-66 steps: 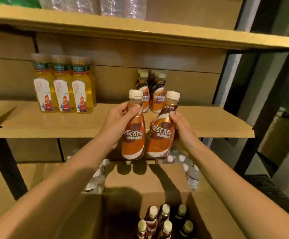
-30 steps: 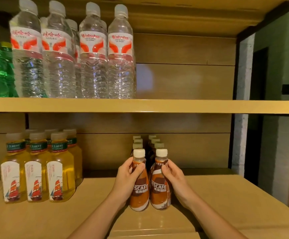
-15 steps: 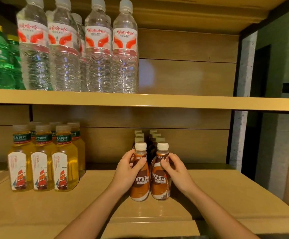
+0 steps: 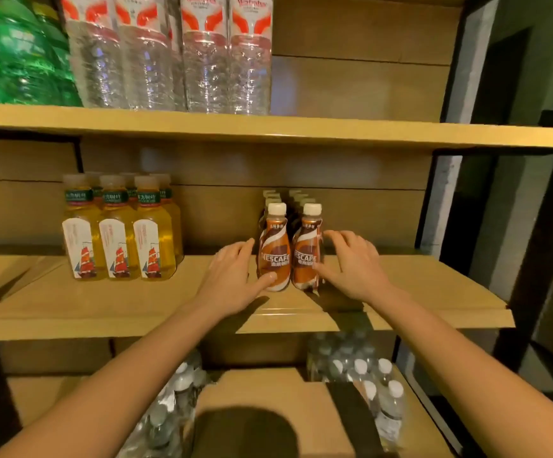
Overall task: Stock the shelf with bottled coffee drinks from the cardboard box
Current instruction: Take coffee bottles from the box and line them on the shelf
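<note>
Two brown Nescafe coffee bottles stand upright side by side on the middle shelf [image 4: 103, 305], the left bottle [image 4: 274, 249] and the right bottle [image 4: 306, 249], at the front of two rows of the same drink. My left hand [image 4: 232, 276] is beside the left bottle with fingers spread, its thumb tip still touching the bottle's base. My right hand [image 4: 351, 262] is open just right of the right bottle, fingers apart. A flap of the cardboard box [image 4: 268, 401] shows at the bottom, its contents out of view.
Yellow tea bottles [image 4: 120, 233] stand at the left of the same shelf. Large water bottles [image 4: 176, 54] and green bottles [image 4: 11, 57] fill the shelf above. Packs of small water bottles [image 4: 364, 375] sit below, on both sides of the box. A black upright [image 4: 532, 226] frames the right.
Both hands carried the two coffee bottles up from the box, set them on the shelf in front of the rows, and have now let go and opened.
</note>
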Available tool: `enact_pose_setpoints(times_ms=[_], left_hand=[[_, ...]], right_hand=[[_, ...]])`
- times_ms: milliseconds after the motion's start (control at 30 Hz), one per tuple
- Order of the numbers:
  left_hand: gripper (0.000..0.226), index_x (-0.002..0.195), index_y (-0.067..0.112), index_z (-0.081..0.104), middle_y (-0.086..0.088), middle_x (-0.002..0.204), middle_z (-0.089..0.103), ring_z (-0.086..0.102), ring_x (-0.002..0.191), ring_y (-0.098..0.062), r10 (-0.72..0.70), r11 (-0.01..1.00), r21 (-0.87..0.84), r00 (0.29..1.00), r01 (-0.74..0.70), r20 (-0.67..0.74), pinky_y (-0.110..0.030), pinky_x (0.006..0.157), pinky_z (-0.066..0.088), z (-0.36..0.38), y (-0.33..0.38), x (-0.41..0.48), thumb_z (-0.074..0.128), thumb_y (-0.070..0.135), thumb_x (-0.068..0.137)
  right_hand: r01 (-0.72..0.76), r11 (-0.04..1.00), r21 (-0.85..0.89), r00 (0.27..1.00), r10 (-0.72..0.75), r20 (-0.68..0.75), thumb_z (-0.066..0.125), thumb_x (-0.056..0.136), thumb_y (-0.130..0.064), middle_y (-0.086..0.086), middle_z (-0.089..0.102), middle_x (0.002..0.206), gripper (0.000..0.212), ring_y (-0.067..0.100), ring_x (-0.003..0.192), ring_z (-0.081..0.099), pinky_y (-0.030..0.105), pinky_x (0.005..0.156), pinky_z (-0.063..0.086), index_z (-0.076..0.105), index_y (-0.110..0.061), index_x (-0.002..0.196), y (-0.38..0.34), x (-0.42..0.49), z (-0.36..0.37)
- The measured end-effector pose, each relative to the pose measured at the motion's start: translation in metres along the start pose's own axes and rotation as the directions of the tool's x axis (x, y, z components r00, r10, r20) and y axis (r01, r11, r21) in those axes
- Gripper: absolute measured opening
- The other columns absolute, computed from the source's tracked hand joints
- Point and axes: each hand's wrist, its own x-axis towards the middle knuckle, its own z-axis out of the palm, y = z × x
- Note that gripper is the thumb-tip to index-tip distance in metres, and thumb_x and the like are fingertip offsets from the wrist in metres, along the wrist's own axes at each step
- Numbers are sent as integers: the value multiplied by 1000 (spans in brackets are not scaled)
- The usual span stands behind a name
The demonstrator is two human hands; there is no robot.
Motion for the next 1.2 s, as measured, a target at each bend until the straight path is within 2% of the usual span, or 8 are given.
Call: enact_pose_setpoints(times_ms=[133, 300, 467, 567, 667, 833, 1000, 1200], left_hand=[[75, 148, 19, 16, -3, 154, 25, 24, 141, -21, 102, 994, -40, 994, -100, 26, -37, 113, 24, 4, 10, -35, 48, 52, 88], [70, 147, 21, 20, 0, 153, 27, 25, 140, -18, 192, 975, -100, 980, -197, -51, -35, 114, 22, 25, 14, -83, 51, 46, 89], [67, 147, 21, 20, 2, 155, 21, 17, 143, -15, 237, 965, -109, 971, -239, -30, -25, 113, 7, 64, 7, -132, 49, 42, 91], [66, 146, 20, 23, 2, 154, 25, 22, 142, -15, 187, 977, -121, 979, -176, 85, -31, 116, 14, 95, -2, -156, 48, 43, 90], [66, 139, 12, 41, -8, 142, 47, 48, 129, -24, 180, 979, -119, 975, -165, 129, -43, 107, 41, 130, -19, -176, 47, 46, 83], [63, 143, 15, 29, -4, 144, 42, 42, 130, -18, 72, 974, -224, 924, 15, 376, -28, 107, 33, 178, -39, -201, 56, 34, 89], [60, 144, 16, 30, -6, 147, 39, 40, 134, -23, -62, 967, -183, 865, 175, 498, -32, 106, 34, 228, -59, -211, 51, 38, 92], [53, 140, 18, 37, -4, 142, 47, 46, 130, -22, -178, 946, -119, 790, 301, 587, -35, 106, 39, 280, -75, -210, 50, 37, 92]], right_hand=[[-12, 999, -39, 999, 10, -43, 53, 87, -48, 9, 35, 148, 63, 25, 140, 26, 46, 116, 20, 34, -20, 140, -9, -37, 0], [62, 998, 3, 989, -61, -136, 55, 88, -38, 10, 45, 138, 55, 26, 129, 40, 37, 105, 32, 41, -14, 135, -24, -96, 10], [48, 998, 38, 998, -46, -49, 58, 86, -35, 11, 46, 137, 54, 27, 128, 42, 40, 107, 34, 44, -12, 133, -30, -154, 45], [5, 999, 47, 999, -7, 38, 58, 86, -34, 12, 48, 135, 52, 29, 126, 44, 41, 104, 36, 46, -12, 132, -25, -183, 75], [-69, 997, 29, 988, 64, 139, 55, 88, -35, 8, 47, 134, 51, 27, 123, 45, 39, 102, 36, 43, -14, 132, -18, -210, 105], [-249, 965, 77, 918, 210, 336, 58, 88, -30, 6, 45, 135, 52, 25, 123, 45, 35, 101, 40, 39, -15, 134, 2, -249, 151], [-418, 907, 60, 810, 341, 477, 55, 89, -22, 11, 54, 125, 41, 29, 112, 54, 39, 90, 48, 41, -15, 127, 28, -275, 190], [-565, 823, 58, 695, 437, 571, 53, 90, -17, 12, 56, 124, 36, 31, 114, 56, 42, 90, 49, 43, -14, 125, 54, -282, 234]])
